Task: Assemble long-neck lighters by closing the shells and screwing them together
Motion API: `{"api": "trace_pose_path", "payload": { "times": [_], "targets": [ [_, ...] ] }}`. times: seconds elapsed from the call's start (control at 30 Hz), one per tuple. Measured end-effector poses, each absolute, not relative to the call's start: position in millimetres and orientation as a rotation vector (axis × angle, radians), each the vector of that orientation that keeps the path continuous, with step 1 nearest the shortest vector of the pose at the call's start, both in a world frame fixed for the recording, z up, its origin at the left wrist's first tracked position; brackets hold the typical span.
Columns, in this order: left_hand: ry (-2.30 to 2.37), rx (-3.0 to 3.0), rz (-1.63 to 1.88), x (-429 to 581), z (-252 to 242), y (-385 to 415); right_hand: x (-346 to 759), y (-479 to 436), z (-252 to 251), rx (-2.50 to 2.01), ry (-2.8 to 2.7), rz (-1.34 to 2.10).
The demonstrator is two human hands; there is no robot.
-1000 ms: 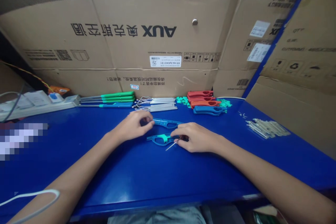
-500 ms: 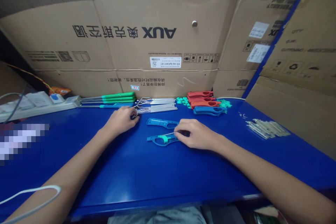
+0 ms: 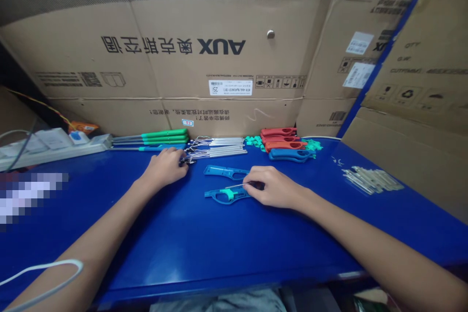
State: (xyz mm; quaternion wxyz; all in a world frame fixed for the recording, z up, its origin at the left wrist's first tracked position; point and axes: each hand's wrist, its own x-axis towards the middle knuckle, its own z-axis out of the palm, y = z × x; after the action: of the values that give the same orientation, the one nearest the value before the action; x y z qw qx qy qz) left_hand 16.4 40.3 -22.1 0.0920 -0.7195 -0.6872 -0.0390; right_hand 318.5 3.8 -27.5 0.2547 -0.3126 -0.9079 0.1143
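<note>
My left hand [image 3: 167,168] is at the left end of the silver rods [image 3: 228,150], its fingers curled at their dark, wired ends; what they pinch is too small to make out. My right hand [image 3: 268,186] is closed around a dark-handled screwdriver [image 3: 258,185], whose thin shaft points left over a blue handle half [image 3: 219,196]. A turquoise trigger piece [image 3: 229,194] sits in that half. Just behind it lies a second blue handle half [image 3: 223,171], its right end next to my right fingers.
Green lighters [image 3: 166,135] lie at the back left near a power strip [image 3: 98,142]. Red handles [image 3: 280,139], a blue handle [image 3: 292,154] and turquoise pieces [image 3: 256,142] are at the back. Metallic strips [image 3: 373,179] lie right. Cardboard [image 3: 164,73] stands behind.
My left hand has shifted slightly left, and more of the small dark parts at the rod ends shows. My right hand and the blue halves have hardly moved.
</note>
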Motion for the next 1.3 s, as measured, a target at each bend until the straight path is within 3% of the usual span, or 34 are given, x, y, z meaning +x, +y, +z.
{"api": "trace_pose_path", "payload": {
  "times": [1.3],
  "targets": [
    [-1.764, -2.591, -0.388, 27.7, -13.7, 29.4, 317.8, 3.7, -28.5, -0.867, -2.501, 0.31]
  ]
}}
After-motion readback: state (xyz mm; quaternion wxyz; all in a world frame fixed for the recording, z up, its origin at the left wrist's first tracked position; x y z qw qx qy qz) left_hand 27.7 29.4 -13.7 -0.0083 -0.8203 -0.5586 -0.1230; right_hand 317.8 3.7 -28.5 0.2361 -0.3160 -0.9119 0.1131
